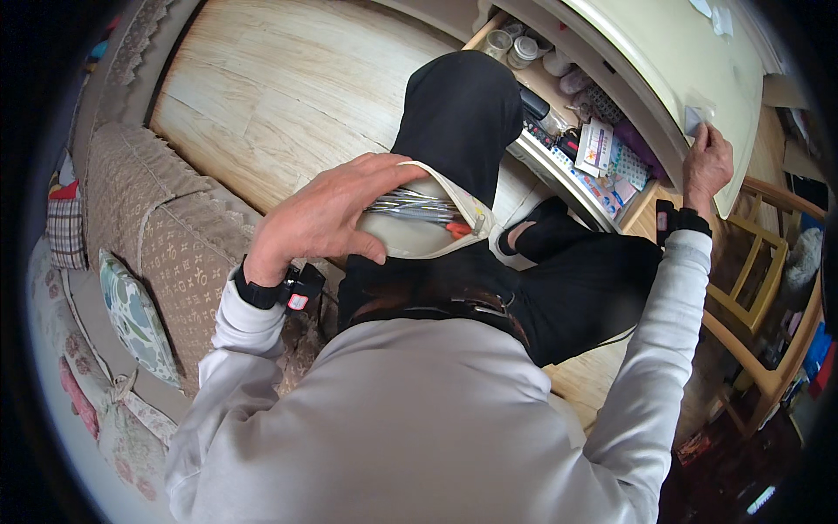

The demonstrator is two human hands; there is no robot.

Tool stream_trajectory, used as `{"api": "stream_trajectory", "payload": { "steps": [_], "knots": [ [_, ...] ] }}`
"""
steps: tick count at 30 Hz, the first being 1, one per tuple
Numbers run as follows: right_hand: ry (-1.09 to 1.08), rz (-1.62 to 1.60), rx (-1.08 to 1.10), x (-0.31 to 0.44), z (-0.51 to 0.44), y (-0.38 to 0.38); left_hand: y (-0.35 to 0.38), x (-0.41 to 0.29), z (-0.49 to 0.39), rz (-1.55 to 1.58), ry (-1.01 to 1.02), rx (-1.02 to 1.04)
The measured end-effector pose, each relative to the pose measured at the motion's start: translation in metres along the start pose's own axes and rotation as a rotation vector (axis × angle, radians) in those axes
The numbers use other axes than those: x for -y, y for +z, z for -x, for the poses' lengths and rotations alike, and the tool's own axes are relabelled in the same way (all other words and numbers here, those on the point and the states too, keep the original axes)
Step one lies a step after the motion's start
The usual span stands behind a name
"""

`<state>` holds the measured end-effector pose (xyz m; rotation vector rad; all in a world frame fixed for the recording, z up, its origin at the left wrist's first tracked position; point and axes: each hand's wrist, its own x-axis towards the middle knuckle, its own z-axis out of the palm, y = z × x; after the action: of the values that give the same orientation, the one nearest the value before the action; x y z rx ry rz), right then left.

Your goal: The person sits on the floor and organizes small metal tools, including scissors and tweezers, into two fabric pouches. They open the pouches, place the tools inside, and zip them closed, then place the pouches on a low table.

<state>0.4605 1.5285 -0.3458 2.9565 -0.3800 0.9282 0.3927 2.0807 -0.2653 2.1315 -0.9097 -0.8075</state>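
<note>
A cream zippered pouch [419,243] lies on my lap with its mouth spread wide. My left hand [327,213] grips the pouch's rim between fingers and thumb. Inside the pouch are a bundle of thin metal needles or rods [414,204] and something with orange-red handles [459,230]. Far to the right, my right hand [708,160] pinches a small clear plastic packet [695,119] with a pale piece in it, at the edge of the cream tabletop [704,72].
Below the tabletop, a pulled-out drawer [563,183] holds jars [524,51], small boxes, packets and a black cylindrical item. More clear plastic [722,21] lies on the tabletop. A cloth-covered sofa [177,249] stands at left, wooden chairs [753,262] at right.
</note>
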Motion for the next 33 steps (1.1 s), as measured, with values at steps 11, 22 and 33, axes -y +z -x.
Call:
{"api": "stream_trajectory", "payload": {
  "steps": [11, 22, 33],
  "knots": [
    [0.086, 0.3, 0.308, -0.031, -0.012, -0.004, -0.002, -0.013, 0.011, 0.001, -0.082, 0.016],
    [0.045, 0.117, 0.385, -0.019, -0.001, -0.037, 0.002, -0.006, 0.013, 0.049, 0.028, -0.115],
    [-0.784, -0.366, 0.874, 0.272, 0.119, -0.175, 0.012, -0.006, 0.007, 0.014, 0.067, -0.17]
  ]
}}
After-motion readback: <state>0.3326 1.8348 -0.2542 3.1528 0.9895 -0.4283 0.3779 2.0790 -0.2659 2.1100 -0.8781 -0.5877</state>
